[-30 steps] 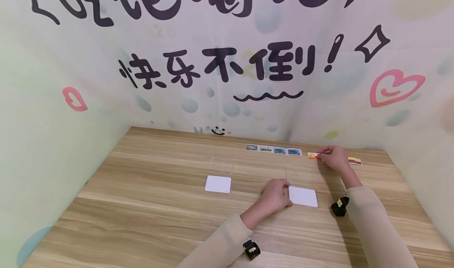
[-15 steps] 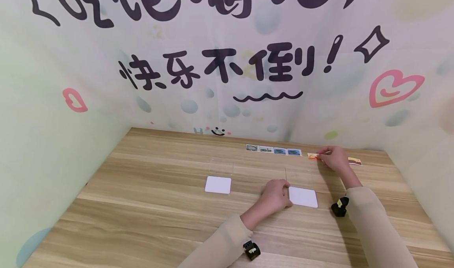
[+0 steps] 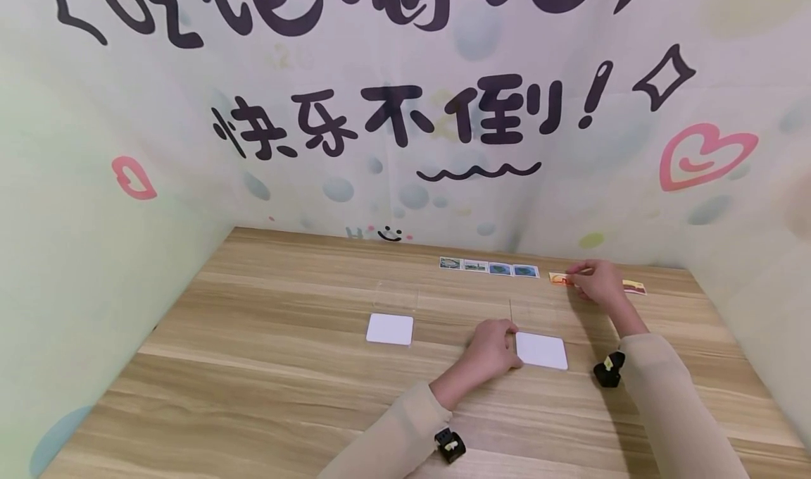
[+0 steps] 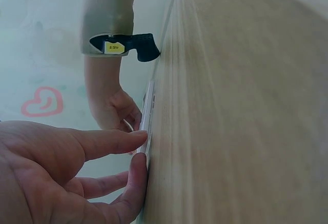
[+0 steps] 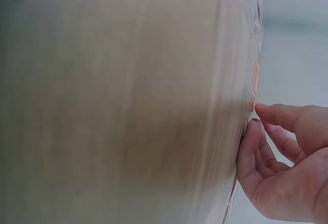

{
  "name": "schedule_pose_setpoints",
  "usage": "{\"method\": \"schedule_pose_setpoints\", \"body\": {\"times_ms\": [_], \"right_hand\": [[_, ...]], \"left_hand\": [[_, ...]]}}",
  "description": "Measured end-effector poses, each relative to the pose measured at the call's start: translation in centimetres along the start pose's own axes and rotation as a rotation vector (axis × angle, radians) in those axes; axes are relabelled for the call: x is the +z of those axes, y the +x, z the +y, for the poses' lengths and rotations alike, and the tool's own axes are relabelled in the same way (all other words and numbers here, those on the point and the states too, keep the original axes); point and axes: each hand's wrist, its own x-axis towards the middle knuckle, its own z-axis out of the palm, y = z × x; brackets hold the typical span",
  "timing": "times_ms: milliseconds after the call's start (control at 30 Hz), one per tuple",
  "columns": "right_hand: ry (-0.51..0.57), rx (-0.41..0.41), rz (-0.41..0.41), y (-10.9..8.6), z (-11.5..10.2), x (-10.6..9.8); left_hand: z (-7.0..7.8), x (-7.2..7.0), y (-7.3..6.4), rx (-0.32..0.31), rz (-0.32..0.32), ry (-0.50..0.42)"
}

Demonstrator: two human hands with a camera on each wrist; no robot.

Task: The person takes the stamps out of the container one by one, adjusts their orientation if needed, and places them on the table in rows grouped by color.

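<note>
My left hand [image 3: 491,349] holds the left edge of a flat clear plastic case with a white card [image 3: 541,351] in it. In the left wrist view, the thumb and fingertips [image 4: 136,141] sit close together on that edge. The case's clear lid [image 3: 535,313] stands raised behind the card. Farther back, my right hand [image 3: 598,282] pinches at an orange stamp [image 3: 560,279] lying in a row on the table. The right wrist view shows thumb and forefinger meeting at the end of the orange stamp [image 5: 254,88]. A yellow and dark red stamp [image 3: 635,287] shows beyond the hand, which hides the row's middle.
Left of my left hand lies a second white card [image 3: 389,330] with a clear lid [image 3: 395,296] behind it. Several blue and green stamps [image 3: 488,268] form a row near the table's back edge. A printed cloth wall [image 3: 393,183] rises behind the wooden table [image 3: 253,366].
</note>
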Motion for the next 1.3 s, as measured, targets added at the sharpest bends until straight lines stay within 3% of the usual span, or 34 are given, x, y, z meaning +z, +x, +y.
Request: {"method": "schedule_pose_setpoints", "body": {"times_ms": [933,1300], "right_hand": [[0.107,-0.022,-0.03,-0.9,0.0,-0.5],[0.132,-0.051,-0.031,-2.1,-0.5,-0.7]], "left_hand": [[0.0,-0.1,0.0,0.019,0.003,0.019],[0.1,-0.1,0.0,0.0,-0.006,0.014]]}}
